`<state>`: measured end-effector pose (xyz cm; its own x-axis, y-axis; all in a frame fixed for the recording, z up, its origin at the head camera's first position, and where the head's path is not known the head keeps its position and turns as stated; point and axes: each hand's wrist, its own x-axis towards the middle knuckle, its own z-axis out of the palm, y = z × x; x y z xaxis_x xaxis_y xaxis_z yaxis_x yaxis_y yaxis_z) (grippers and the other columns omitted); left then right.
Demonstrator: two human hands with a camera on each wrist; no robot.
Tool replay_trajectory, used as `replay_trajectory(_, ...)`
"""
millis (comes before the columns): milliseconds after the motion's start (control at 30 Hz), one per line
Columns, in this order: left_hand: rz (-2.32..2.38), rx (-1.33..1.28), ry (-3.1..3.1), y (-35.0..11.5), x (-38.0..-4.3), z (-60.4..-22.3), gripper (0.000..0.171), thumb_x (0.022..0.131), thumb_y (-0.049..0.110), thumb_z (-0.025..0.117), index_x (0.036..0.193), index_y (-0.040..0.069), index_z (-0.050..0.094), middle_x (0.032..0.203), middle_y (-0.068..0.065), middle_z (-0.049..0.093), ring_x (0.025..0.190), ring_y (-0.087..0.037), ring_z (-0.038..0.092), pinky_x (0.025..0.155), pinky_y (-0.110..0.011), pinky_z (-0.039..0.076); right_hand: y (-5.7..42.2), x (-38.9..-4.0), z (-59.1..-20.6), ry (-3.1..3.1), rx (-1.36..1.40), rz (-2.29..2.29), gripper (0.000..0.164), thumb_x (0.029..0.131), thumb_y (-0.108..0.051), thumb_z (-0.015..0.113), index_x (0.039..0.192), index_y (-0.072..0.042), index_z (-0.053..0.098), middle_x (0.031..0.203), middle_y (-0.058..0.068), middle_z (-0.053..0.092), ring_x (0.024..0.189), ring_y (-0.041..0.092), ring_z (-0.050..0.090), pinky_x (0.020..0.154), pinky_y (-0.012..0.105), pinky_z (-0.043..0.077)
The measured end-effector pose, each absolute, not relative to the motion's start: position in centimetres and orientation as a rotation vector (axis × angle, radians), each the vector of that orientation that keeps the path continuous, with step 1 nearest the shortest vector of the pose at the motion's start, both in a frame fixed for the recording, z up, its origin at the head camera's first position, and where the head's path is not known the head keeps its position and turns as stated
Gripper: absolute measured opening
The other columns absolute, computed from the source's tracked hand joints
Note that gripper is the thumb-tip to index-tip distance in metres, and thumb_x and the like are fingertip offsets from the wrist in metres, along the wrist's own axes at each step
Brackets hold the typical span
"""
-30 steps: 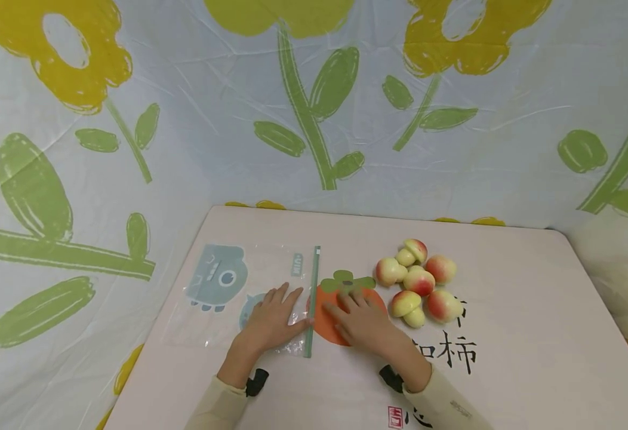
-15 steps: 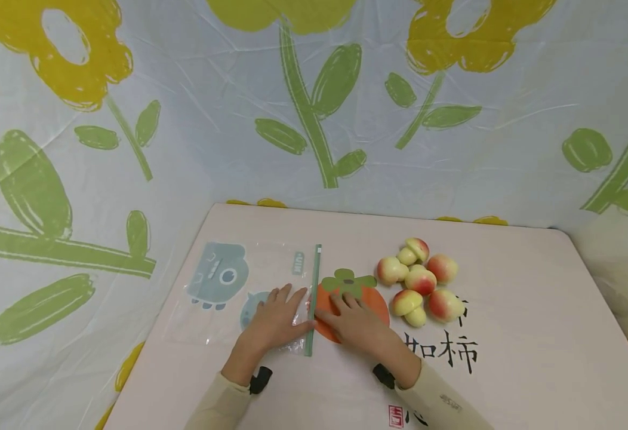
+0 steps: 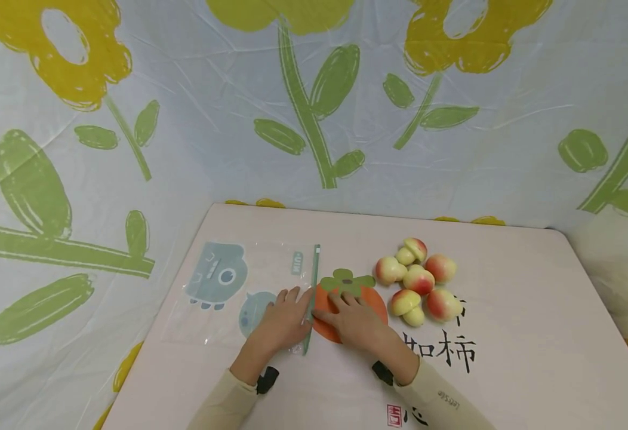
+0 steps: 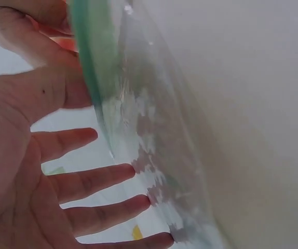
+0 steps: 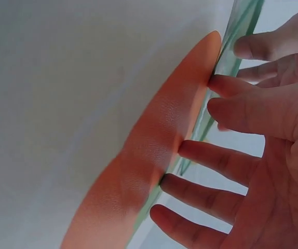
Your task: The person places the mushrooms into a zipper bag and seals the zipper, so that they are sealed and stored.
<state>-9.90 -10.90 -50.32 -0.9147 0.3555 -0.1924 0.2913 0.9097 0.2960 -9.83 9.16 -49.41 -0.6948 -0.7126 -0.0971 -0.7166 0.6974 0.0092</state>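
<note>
A clear plastic bag (image 3: 236,286) with blue monster prints lies flat near the left edge of the tabletop (image 3: 523,286), its green zip strip (image 3: 315,269) facing right. The left hand (image 3: 287,316) rests on the bag beside the strip, its grip wide, fingers apart. The right hand (image 3: 358,322), also wide, lies over the printed orange fruit (image 3: 376,303); its thumb reaches the strip, whether pressing it cannot be told. Six red-and-yellow mushrooms (image 3: 419,279) cluster between that print and the right edge.
</note>
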Motion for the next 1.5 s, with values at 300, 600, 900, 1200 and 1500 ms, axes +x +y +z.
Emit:
replay_trajectory(300, 0.401, 0.458, 2.931, -10.8, -10.9, -50.4, 0.057, 0.093, 0.026, 0.071, 0.137, -0.006, 0.05, 0.123, -0.021, 0.06, 0.108, -0.037, 0.059, 0.083, -0.05, 0.054, 9.2, -9.9, -49.8, 2.83, -1.191, 0.076, 0.05, 0.094, -0.018, 0.068, 0.14, -0.035, 0.058, 0.139, 0.016, 0.052, 0.116, 0.036, 0.052, 0.089, 0.05, 0.052)
replay_trajectory(600, 0.645, 0.41, 2.911, -11.2, -12.2, -50.2, 0.012, 0.093, 0.015, 0.07, 0.084, 0.008, 0.066, 0.079, -0.001, 0.059, 0.069, -0.018, 0.055, 0.063, -0.033, 0.05, 9.0, -9.8, -49.5, 2.827, -1.202, 0.079, 0.048, 0.095, -0.018, 0.067, 0.14, -0.034, 0.058, 0.138, 0.016, 0.052, 0.116, 0.036, 0.053, 0.086, 0.048, 0.053)
replay_trajectory(900, 0.988, 0.234, 2.829, -13.5, -12.6, -49.9, 0.007, 0.091, 0.013, 0.064, 0.09, 0.007, 0.063, 0.083, -0.004, 0.069, 0.066, -0.013, 0.059, 0.06, -0.03, 0.052, 8.7, -10.5, -49.6, 2.813, -1.251, 0.045, 0.044, 0.097, -0.017, 0.064, 0.138, -0.031, 0.06, 0.144, 0.009, 0.053, 0.122, 0.034, 0.053, 0.089, 0.05, 0.051)
replay_trajectory(1200, 1.114, 0.114, 2.786, -15.4, -13.0, -49.9, 0.017, 0.094, 0.024, 0.063, 0.094, 0.007, 0.062, 0.079, -0.001, 0.066, 0.07, -0.016, 0.06, 0.064, -0.035, 0.051, 8.2, -11.0, -49.8, 2.765, -1.349, 0.008, 0.036, 0.1, -0.017, 0.058, 0.136, -0.019, 0.057, 0.147, 0.003, 0.051, 0.13, 0.034, 0.05, 0.095, 0.049, 0.049)
replay_trajectory(1500, 1.177, 0.031, 2.763, -16.8, -12.7, -50.2, 0.02, 0.098, 0.022, 0.062, 0.107, 0.004, 0.063, 0.095, -0.01, 0.072, 0.084, -0.022, 0.067, 0.073, -0.043, 0.054, 8.0, -11.4, -50.0, 2.733, -1.333, -0.038, 0.03, 0.103, -0.017, 0.054, 0.133, -0.018, 0.055, 0.149, 0.005, 0.049, 0.13, 0.035, 0.048, 0.096, 0.051, 0.048)
